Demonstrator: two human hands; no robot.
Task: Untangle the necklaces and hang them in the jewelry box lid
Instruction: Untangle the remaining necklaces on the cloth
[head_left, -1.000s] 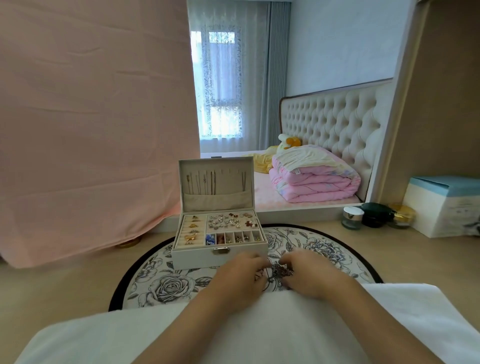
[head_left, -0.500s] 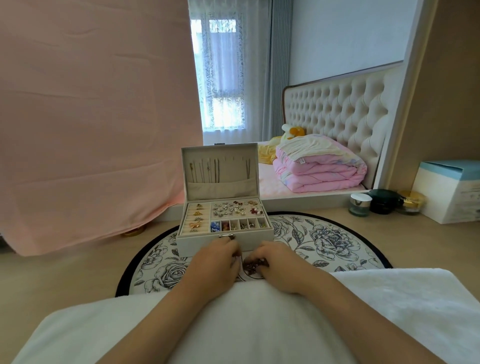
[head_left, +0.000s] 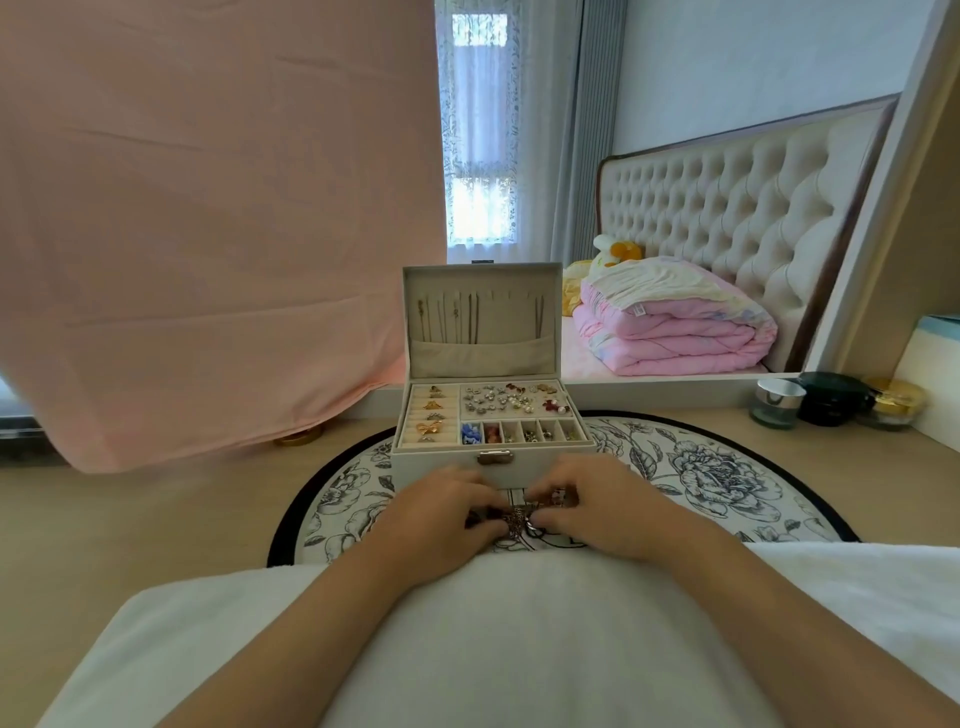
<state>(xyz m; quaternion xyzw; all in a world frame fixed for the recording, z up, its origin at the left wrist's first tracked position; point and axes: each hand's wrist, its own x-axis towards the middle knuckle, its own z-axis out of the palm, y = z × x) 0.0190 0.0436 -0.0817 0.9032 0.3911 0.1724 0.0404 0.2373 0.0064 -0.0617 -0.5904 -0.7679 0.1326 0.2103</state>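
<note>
Underneath everything, a pale wooden worktop. On it, a round black-rimmed floral mat, spreading from nine to three o'clock around the hands. At twelve o'clock from the hands, just beyond the fingertips, a white jewelry box, open, with trays of rings and earrings on show. Upright at the box's far edge, the jewelry box lid, with a row of hooks above a fabric pocket. At nine o'clock of the tangle the left hand, at three o'clock the right hand, both with fingers curled in and pinching at it, thumbs close together. Between them, on or just above the mat, hard to tell which, the tangled necklaces: one dark knotted clump with metal pieces, no single strand visibly drawn free. In the lid, several thin chains already hanging toward its left, one more toward its right, bare hooks between. Judged from this: partly done at most. Left to do: teasing the clump apart and hanging each strand on a free hook.
</note>
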